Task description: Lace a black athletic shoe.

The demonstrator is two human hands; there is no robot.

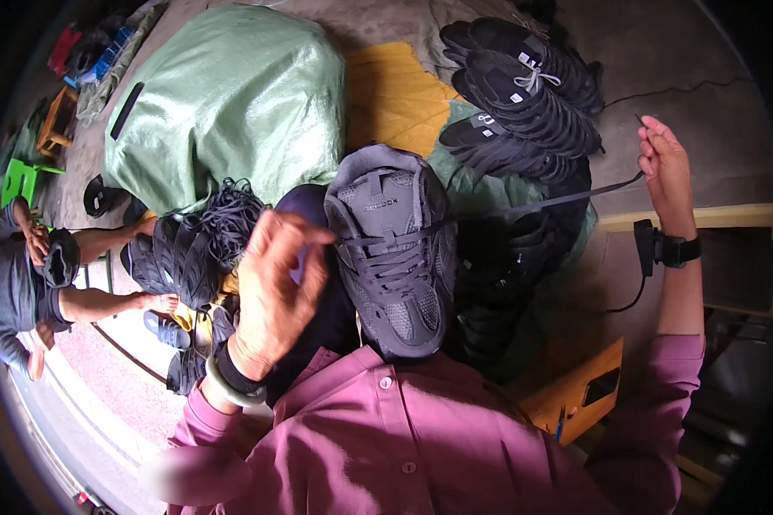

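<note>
A dark grey sneaker (392,249) rests on my lap, toe toward my body, partly laced. My left hand (276,279) sits at the shoe's left side with its fingertips pinched on the lace at an eyelet. My right hand (664,167) is raised far out to the right, gripping the end of the dark shoelace (548,202), which runs taut from the shoe to that hand. A black band with a cable is on my right wrist and a pale bangle on the left wrist.
A pile of black sneakers (524,90) lies beyond the shoe. A bundle of black laces (223,225) sits at left, below a big green woven sack (232,94). Another person (39,283) sits at far left. An orange box (580,390) is at lower right.
</note>
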